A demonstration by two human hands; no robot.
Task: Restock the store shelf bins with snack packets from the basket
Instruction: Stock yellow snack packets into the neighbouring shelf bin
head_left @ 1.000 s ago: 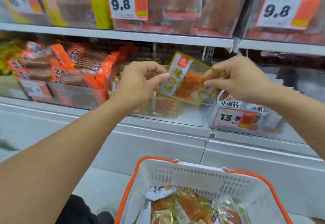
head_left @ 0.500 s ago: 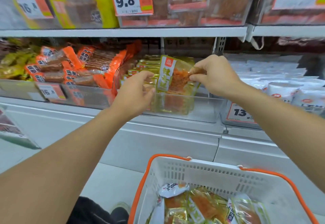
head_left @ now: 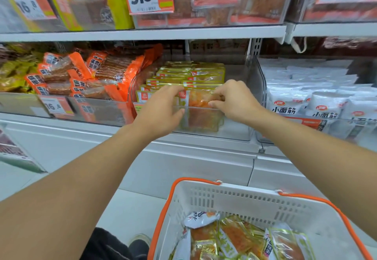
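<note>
Both hands grasp one packet (head_left: 201, 99) at the front of the clear bin (head_left: 234, 133): left hand (head_left: 163, 108) at its left edge, right hand (head_left: 234, 100) pinching its right edge. Packet appears partly inside. Basket (head_left: 234, 200) below holds more.

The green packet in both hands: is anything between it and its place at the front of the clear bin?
Nothing visible blocks it. The packet, pinched by the left hand and right hand, already sits upright behind the bin front wall, ahead of the stocked row.
</note>
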